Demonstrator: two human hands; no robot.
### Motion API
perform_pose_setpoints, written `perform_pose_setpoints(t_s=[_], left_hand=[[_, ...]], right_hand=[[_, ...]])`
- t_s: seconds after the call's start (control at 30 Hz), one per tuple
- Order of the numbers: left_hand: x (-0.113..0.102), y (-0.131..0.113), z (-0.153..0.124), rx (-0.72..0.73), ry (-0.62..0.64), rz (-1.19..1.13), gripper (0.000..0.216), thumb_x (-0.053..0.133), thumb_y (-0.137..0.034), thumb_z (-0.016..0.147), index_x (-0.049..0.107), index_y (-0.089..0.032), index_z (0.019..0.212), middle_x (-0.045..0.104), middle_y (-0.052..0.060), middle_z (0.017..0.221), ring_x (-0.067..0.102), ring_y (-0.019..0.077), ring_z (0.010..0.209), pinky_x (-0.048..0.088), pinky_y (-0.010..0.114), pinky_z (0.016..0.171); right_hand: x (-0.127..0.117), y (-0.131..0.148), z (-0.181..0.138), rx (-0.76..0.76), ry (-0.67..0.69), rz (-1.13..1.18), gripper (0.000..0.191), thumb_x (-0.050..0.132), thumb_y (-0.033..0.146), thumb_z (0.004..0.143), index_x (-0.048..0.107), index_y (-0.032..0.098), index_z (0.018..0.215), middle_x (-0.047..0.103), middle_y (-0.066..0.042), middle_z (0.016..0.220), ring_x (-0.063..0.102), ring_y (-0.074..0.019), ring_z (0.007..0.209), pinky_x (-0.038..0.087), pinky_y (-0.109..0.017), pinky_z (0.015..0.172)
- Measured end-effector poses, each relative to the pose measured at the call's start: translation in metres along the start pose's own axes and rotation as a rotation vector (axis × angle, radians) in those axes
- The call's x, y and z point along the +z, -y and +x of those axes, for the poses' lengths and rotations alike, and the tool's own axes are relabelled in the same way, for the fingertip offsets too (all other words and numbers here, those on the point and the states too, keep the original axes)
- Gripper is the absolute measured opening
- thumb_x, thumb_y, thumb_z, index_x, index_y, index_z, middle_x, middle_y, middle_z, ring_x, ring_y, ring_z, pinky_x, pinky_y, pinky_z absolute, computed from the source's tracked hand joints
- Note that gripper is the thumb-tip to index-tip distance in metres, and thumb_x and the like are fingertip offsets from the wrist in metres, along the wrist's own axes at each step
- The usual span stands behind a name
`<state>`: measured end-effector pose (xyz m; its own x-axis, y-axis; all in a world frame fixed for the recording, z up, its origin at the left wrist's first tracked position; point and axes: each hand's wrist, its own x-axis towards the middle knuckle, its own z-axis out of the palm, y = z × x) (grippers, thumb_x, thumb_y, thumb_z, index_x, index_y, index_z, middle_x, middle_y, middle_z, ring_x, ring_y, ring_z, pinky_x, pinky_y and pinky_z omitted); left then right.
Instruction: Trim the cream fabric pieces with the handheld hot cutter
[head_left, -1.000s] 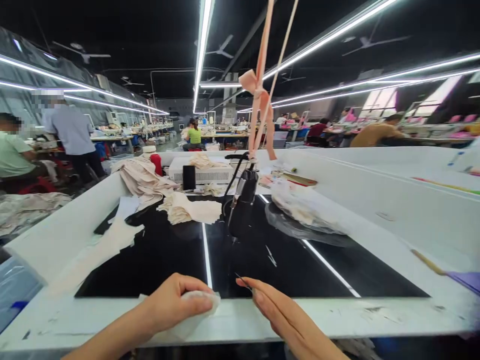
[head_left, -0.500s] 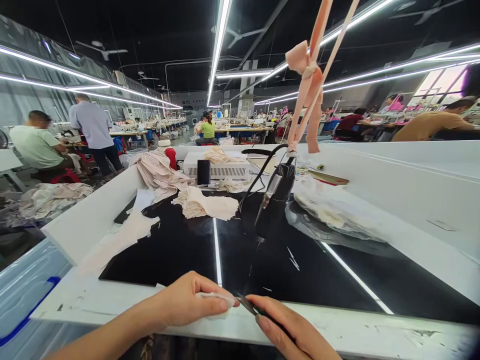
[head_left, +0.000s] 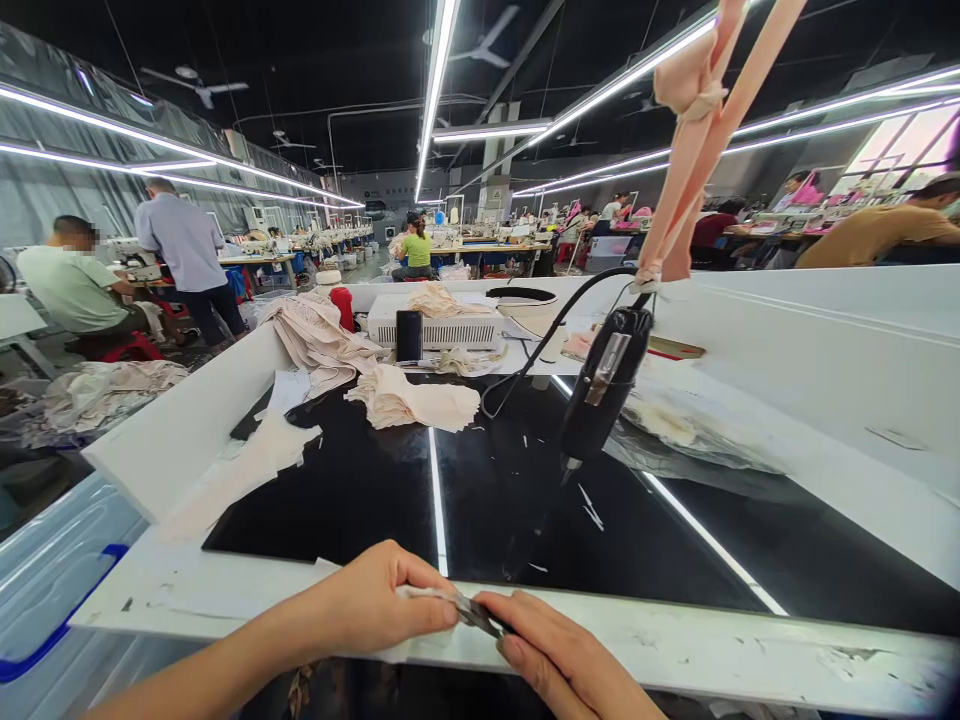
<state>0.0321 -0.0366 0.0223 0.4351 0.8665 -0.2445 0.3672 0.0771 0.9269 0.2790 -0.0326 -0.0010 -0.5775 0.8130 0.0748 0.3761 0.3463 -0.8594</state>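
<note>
At the near edge of the worktable (head_left: 675,650) my left hand (head_left: 371,600) is closed, pinching a small white piece of fabric (head_left: 420,593). My right hand (head_left: 559,660) is closed round a small metal snipper (head_left: 476,612), whose tip meets the fabric between the two hands. A black hand tool (head_left: 604,385) hangs over the black table surface from pink fabric straps (head_left: 694,150), tilted, with a black cord looping to the left.
Cream fabric pieces (head_left: 412,400) lie in piles on the black surface, with a white box unit (head_left: 439,330) and a clear plastic bag (head_left: 697,430) further back. White raised walls (head_left: 825,360) border the table. Other people work at tables to the left and far behind.
My hands have come together, so the snipper now touches the white fabric. The view has shifted, and the hanging black tool appears further right.
</note>
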Motion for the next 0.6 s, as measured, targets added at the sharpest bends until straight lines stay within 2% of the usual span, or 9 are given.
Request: perform_pose_setpoints(t_s=[0.23,0.4,0.6], left_hand=[[0.0004,-0.0036,-0.0031,-0.018,-0.013,0.049,0.031,0.063,-0.036,0.084,0.083,-0.015,0.095,0.066,0.000,0.073,0.049,0.0154,0.068,0.036,0.024,0.064],[0.0010,0.0002,-0.0020,-0.004,-0.011,0.007,0.031,0.062,-0.035,0.082,0.083,-0.014,0.092,0.057,0.000,0.067,0.040,0.0132,0.064,0.032,0.024,0.061],[0.0021,0.0015,-0.0026,-0.006,-0.005,-0.008,0.030,0.061,-0.033,0.082,0.082,-0.013,0.089,0.050,-0.001,0.066,0.038,0.0128,0.064,0.030,0.024,0.059]], right_hand=[[0.0012,0.0031,0.0017,0.034,0.011,0.019,0.042,0.048,0.056,0.102,0.074,0.033,0.125,0.078,-0.004,0.110,0.069,-0.0264,0.111,0.054,-0.033,0.096],[0.0032,0.0046,0.0016,0.046,-0.008,0.018,0.042,0.048,0.057,0.101,0.075,0.033,0.123,0.076,-0.004,0.122,0.069,-0.0265,0.113,0.054,-0.032,0.095],[0.0036,0.0036,0.0022,0.086,0.001,0.007,0.040,0.049,0.052,0.101,0.076,0.031,0.121,0.077,-0.004,0.119,0.070,-0.0255,0.112,0.053,-0.031,0.098]])
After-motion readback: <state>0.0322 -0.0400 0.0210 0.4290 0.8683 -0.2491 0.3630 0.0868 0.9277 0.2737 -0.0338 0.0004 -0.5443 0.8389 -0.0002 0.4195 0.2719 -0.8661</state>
